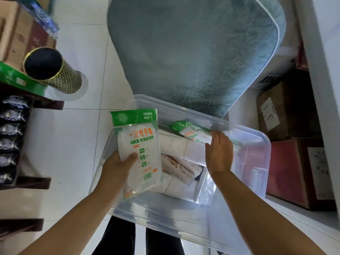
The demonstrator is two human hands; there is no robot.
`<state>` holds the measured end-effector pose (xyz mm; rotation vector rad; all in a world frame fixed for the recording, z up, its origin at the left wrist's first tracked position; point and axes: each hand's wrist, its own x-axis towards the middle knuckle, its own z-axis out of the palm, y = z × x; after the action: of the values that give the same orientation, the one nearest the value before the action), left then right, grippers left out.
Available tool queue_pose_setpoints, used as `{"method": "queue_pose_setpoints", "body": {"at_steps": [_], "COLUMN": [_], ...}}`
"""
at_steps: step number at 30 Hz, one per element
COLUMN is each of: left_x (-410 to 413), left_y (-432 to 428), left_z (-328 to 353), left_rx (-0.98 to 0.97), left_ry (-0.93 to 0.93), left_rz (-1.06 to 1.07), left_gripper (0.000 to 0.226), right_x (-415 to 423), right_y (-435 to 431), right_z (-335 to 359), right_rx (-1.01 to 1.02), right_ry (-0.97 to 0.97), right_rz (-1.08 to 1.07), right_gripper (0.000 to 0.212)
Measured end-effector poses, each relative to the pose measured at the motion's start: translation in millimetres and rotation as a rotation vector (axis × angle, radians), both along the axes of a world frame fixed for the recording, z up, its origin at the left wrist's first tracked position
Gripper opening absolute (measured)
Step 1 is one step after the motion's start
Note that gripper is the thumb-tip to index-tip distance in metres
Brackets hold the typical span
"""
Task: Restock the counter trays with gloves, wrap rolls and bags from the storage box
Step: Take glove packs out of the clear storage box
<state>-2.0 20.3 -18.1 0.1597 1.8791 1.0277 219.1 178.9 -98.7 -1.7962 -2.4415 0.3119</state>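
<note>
While we stand on the white tiled floor (82, 126), our left hand (117, 166) fingers pinch a glove pack (139, 144) above the clear storage box (257, 162); our right hand (219, 153) fingers rest together, flat inside.

Both bare forearms reach forward and down. The left hand (117, 163) curls in a closed grip, thumb on top. The right hand (219, 153) is flat, fingers extended together, palm down.

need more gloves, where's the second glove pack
In the head view, the second glove pack lies inside the clear storage box near its far wall, just left of the right hand's fingertips.
</note>
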Motion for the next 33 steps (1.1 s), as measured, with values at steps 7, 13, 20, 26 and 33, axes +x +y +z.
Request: {"method": "queue_pose_setpoints", "body": {"at_steps": [7, 13, 20, 26, 33], "left_x": [2.6, 0.9, 1.3, 8.2, 15.8], "left_y": [7.7, 12.7, 30.8, 46.1, 37.3], "left_z": [5.8, 29.0, 88.3, 148.1, 190.2], "left_rx": [0.018, 0.028, 0.109, 0.235, 0.249], "left_ry": [-0.004, 0.02, -0.041, -0.196, -0.278], "left_rz": [-0.035, -0.037, -0.059, -0.204, -0.433], "left_gripper": [0.014, 0.008, 0.009, 0.011, 0.023], "right_x": [2.8, 5.3, 1.0, -12.1, -30.5], "right_y": [-3.1, -7.7, -27.6, -65.8, -121.6], "right_z": [3.8, 61.9, 186.8, 251.3, 296.1], "right_rx": [-0.048, -0.171, -0.553, -0.667, -0.432], "right_ry": [-0.191, 0.402, 1.098, 1.28, 1.346], "right_rz": [0.038, -0.221, -0.305, -0.481, -0.681], "right_gripper": [0.015, 0.018, 0.019, 0.016, 0.016]}}
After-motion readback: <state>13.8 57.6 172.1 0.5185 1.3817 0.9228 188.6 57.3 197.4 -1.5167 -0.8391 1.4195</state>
